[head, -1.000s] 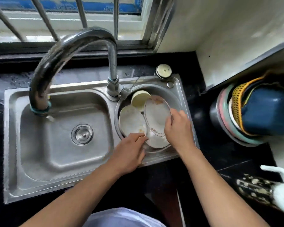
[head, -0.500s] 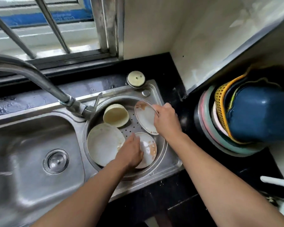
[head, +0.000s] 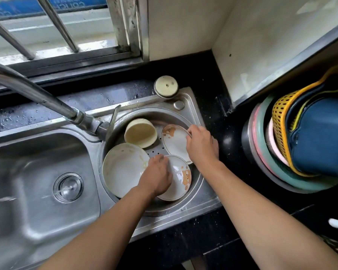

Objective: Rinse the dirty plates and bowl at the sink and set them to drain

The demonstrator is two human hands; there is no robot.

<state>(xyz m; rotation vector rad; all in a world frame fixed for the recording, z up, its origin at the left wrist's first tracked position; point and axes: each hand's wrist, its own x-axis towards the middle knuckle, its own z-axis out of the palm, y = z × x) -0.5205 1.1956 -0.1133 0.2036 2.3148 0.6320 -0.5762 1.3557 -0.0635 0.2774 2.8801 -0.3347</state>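
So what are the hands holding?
Right hand pinches the far bear plate by its rim. Left hand rests on the near bear plate; grip unclear.

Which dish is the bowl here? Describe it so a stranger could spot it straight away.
Start at the round basin on the sink's right side. At its back, just right of the tap's base, sits the bowl. It is plain cream, deep and tipped on its side; its neighbours are flat plates.
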